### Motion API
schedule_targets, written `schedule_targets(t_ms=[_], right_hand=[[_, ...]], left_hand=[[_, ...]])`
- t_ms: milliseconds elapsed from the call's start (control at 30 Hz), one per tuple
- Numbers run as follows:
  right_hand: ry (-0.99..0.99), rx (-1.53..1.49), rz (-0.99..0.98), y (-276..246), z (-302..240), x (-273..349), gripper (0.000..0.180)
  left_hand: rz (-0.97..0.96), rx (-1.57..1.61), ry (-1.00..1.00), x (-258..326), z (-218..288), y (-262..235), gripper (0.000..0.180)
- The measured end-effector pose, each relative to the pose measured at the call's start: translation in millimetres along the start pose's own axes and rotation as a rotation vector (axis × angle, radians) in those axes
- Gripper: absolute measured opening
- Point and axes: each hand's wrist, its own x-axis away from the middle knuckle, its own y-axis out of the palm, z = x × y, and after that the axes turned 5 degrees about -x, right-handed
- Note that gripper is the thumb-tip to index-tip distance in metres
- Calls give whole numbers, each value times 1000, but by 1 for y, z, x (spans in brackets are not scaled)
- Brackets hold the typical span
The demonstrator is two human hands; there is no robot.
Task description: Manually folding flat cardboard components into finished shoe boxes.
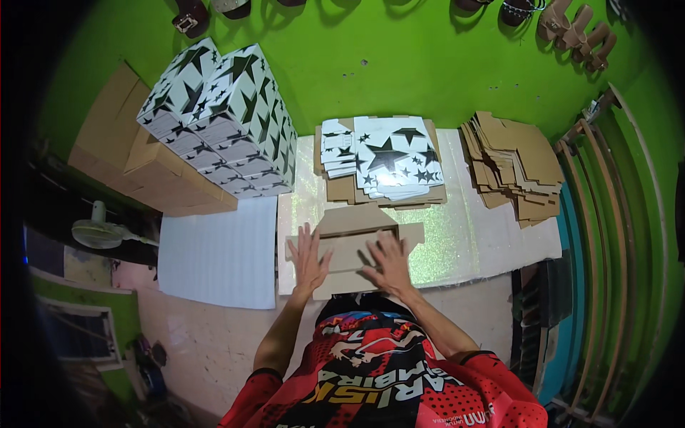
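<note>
A brown cardboard box blank [348, 255], partly folded, lies at the near edge of the table in front of me. Its far flap stands out beyond a dark gap, and side flaps stick out left and right. My left hand [309, 260] rests on its left part with fingers stretched forward. On its right part is my right hand [389, 264], fingers spread and slightly blurred. Neither hand is wrapped round the cardboard. Beyond it lies a stack of flat white box blanks with black stars [391, 160], on top of brown ones.
Assembled star-patterned boxes [246, 118] are piled at the far left beside large brown cartons [175, 178]. A stack of flat brown cardboard [517, 164] sits at the far right. White foam sheet [217, 246] covers the left side. Sandals [574, 36] hang on the green wall.
</note>
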Motion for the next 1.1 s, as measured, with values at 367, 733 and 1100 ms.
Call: schedule_targets(t_ms=[367, 733, 1100], right_hand=[[-29, 50, 23, -71, 48, 98, 64], [92, 93, 205, -52, 21, 26, 90], [388, 185, 180, -29, 30, -6, 109]], left_hand=[[-139, -136, 37, 117, -63, -39, 77], [105, 34, -151, 60, -34, -20, 110], [56, -22, -334, 25, -25, 9, 111]])
